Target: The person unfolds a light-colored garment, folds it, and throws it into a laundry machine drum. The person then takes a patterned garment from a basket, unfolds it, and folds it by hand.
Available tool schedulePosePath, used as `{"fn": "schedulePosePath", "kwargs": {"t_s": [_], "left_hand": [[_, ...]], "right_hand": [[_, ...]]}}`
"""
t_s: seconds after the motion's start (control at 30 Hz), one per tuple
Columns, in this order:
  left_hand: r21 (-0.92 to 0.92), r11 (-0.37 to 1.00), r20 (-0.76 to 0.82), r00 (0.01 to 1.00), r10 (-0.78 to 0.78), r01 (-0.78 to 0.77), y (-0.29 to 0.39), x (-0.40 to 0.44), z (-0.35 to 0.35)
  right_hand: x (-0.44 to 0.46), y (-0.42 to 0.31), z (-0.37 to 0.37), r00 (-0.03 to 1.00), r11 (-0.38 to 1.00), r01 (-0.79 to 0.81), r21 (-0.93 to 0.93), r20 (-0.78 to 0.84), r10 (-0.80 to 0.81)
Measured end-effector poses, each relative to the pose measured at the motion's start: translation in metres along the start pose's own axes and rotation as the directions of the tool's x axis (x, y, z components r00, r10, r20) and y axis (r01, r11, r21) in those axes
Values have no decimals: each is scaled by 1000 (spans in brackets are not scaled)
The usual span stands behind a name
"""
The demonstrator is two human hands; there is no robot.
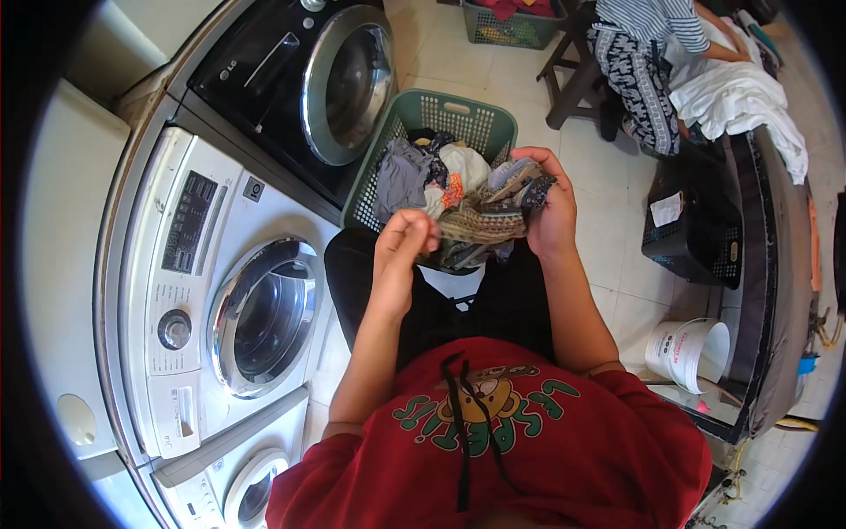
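Observation:
A brown patterned cloth is stretched between my two hands, above a green laundry basket that holds grey, white and dark clothes. My left hand has its fingers pinched together at the cloth's left end. My right hand is wrapped round the other end, where a dark blue patterned part hangs by the palm. A grey garment lies in the basket's left side, beside a white one and an orange patterned piece.
Front-loading washing machines, one white and one black, line the left. At the upper right a seated person handles white fabric. A black basket and a white bucket stand at the right.

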State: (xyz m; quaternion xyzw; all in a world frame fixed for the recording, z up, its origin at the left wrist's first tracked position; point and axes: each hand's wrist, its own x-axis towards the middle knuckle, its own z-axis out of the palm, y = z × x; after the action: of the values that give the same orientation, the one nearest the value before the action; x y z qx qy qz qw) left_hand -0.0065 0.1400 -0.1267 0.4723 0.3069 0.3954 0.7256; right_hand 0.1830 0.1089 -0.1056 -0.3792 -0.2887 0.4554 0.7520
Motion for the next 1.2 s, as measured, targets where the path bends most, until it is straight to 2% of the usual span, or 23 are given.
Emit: {"fn": "schedulePosePath", "kwargs": {"t_s": [0.03, 0.07, 0.1, 0.13, 0.17, 0.2, 0.3, 0.5, 0.7, 0.73, 0.77, 0.8, 0.83, 0.87, 0.9, 0.97, 1.0, 1.13, 1.2], "left_hand": [[6, 994, 99, 989, 108, -110, 26, -9, 17], [-4, 973, 265, 938, 225, -232, 48, -18, 27], [-128, 907, 332, 844, 421, -401, 71, -32, 45], [-259, 800, 369, 710, 600, -541, 82, -40, 60], [-256, 798, 364, 711, 602, -545, 82, -41, 59], [-317, 781, 366, 690, 624, -538, 71, -33, 88], [-491, 715, 364, 628, 688, -498, 79, -43, 63], [-792, 518, 321, 502, 803, -322, 69, -31, 86], [-962, 263, 217, 386, 897, -70, 60, -11, 111], [-962, 264, 218, 388, 896, -69, 65, -13, 106], [-814, 505, 376, 402, 835, -288, 74, -15, 91], [-563, 676, 505, 449, 737, -477, 87, -18, 74], [-241, 755, 589, 527, 613, -610, 97, -20, 60], [109, 734, 617, 624, 479, -671, 102, -21, 55], [125, 819, 402, 783, 475, -561, 86, -12, 61], [425, 737, 283, 850, 443, -526, 32, 7, 42], [425, 737, 287, 850, 442, -526, 4, 12, 29], [741, 575, 361, 928, 92, -346, -98, 33, -35], [580, 756, 266, 948, 176, -303, -121, 39, -55]], "right_hand": [[0, 2, -2, 1000, 1000, -22, 7, -8, 22], [0, 6, -4, 999, 999, -46, 15, -16, 46], [-1, 8, -6, 997, 997, -71, 23, -24, 72], [-2, 11, -7, 995, 995, -95, 31, -32, 96], [-2, 13, -8, 995, 995, -100, 31, -27, 100], [-3, 15, -8, 993, 993, -111, 29, -25, 112], [-5, 20, -8, 989, 989, -146, 27, -22, 147], [-8, 27, -9, 989, 990, -143, -2, -41, 143], [-8, 29, -12, 984, 985, -169, -29, -60, 167], [-8, 29, -13, 983, 984, -176, -28, -53, 174], [-8, 29, -14, 983, 983, -181, -28, -46, 180], [-7, 28, -14, 983, 983, -183, -28, -37, 182], [-7, 27, -13, 983, 983, -180, -26, -38, 179], [-8, 25, -10, 984, 984, -179, 0, -19, 179], [-9, 22, -6, 984, 984, -176, 26, -1, 177], [-12, 15, 1, 984, 981, -175, 77, 34, 173], [-13, 10, 4, 985, 982, -174, 78, 30, 172], [-13, -11, 16, 984, 980, -125, 155, 146, 102], [-9, -19, 18, 992, 987, -93, 133, 101, 80]]}}
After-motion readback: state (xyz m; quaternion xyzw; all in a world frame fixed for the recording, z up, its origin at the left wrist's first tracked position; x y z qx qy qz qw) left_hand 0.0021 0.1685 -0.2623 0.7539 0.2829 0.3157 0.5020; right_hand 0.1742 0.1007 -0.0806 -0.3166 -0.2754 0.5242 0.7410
